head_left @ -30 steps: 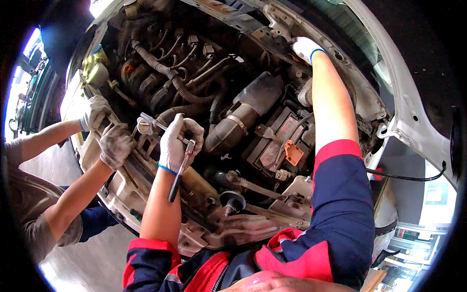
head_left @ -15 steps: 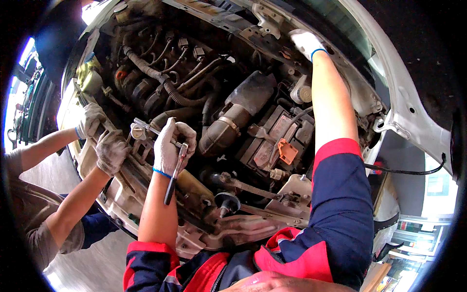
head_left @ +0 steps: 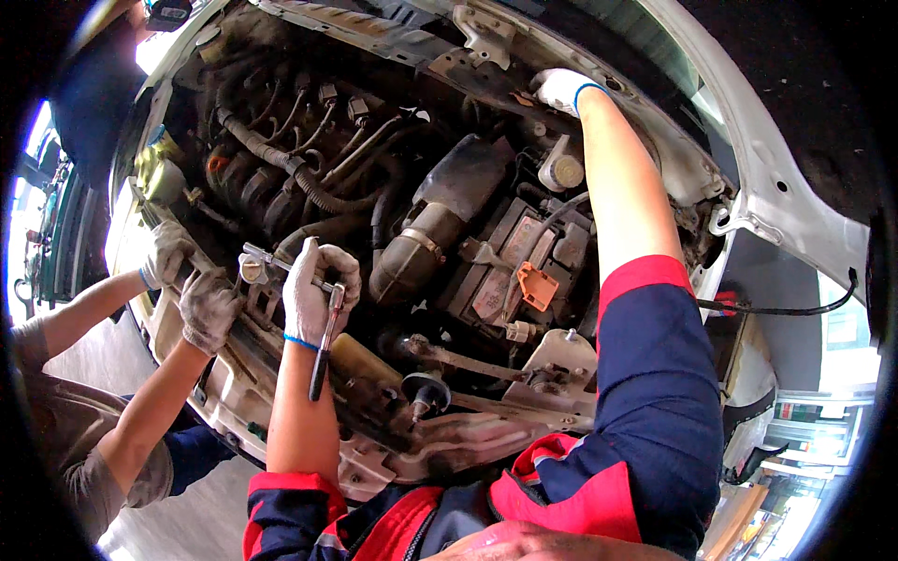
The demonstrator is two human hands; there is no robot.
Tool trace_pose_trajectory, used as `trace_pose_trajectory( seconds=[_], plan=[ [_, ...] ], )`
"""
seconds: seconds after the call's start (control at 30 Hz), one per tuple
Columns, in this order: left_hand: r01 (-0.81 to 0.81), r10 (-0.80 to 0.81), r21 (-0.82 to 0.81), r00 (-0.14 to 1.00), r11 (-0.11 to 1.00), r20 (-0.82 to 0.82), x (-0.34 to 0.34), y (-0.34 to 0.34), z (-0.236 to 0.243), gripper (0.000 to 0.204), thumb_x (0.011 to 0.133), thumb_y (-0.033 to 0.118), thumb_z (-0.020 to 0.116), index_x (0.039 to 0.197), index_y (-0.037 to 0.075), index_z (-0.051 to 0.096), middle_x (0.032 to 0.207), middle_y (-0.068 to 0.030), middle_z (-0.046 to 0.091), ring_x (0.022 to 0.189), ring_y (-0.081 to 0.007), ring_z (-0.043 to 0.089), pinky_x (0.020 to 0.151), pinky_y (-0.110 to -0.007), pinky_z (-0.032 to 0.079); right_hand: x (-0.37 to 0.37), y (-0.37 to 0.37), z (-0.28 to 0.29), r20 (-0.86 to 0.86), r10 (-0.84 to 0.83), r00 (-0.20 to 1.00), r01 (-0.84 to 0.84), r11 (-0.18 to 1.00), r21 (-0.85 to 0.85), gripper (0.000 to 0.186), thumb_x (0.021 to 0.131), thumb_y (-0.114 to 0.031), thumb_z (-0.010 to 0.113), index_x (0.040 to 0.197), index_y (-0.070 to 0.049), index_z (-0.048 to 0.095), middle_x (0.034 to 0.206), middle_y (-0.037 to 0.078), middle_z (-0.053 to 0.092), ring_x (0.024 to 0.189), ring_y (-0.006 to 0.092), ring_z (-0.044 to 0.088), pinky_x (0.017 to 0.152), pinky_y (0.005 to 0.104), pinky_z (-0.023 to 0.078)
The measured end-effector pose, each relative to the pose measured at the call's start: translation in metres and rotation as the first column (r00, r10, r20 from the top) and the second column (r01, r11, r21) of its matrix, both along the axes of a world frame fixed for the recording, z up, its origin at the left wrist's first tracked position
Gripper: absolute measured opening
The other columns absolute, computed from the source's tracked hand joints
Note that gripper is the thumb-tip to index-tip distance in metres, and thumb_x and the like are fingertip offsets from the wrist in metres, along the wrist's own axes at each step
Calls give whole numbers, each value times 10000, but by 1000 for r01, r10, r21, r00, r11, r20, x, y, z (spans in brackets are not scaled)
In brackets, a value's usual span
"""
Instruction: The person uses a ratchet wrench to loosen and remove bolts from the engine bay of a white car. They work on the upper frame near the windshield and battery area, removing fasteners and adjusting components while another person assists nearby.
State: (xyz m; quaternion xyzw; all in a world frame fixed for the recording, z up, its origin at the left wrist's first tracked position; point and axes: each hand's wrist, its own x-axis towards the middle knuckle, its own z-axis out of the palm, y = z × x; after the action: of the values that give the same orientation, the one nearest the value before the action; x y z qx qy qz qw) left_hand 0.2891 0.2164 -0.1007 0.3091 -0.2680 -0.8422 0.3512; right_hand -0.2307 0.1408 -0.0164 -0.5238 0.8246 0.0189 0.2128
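Your gloved left hand is curled around the ratchet, its handle slanting back over your wrist and its extension poking out to the left past your fingers. Your right hand reaches to the far edge of the engine bay, beyond the battery, well apart from the ratchet; you cannot tell whether it grips anything there.
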Motion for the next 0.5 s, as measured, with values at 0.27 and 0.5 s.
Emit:
trace_pose_trajectory(
  seconds=[0.27,0.5],
  plan=[
    [-49,48,43,998,998,39,-5,2,4,502,1059,433,430,799,60,642,736,-86,643,533,-192,539,432,-298,372,-10,3,-1,33,-86,996,89,992,-94,294,842,-93,568,1094,-57,716,954,140,722,834,266,653,750,406,502],
    [-10,10,12,1000,1000,27,0,0,0,508,1063,427,419,805,49,641,719,-97,636,523,-196,540,444,-291,384,32,-28,-6,-82,-142,987,82,862,-501,361,816,-177,548,1090,-24,727,1195,244,669,1107,420,653,932,468,515]
  ],
)
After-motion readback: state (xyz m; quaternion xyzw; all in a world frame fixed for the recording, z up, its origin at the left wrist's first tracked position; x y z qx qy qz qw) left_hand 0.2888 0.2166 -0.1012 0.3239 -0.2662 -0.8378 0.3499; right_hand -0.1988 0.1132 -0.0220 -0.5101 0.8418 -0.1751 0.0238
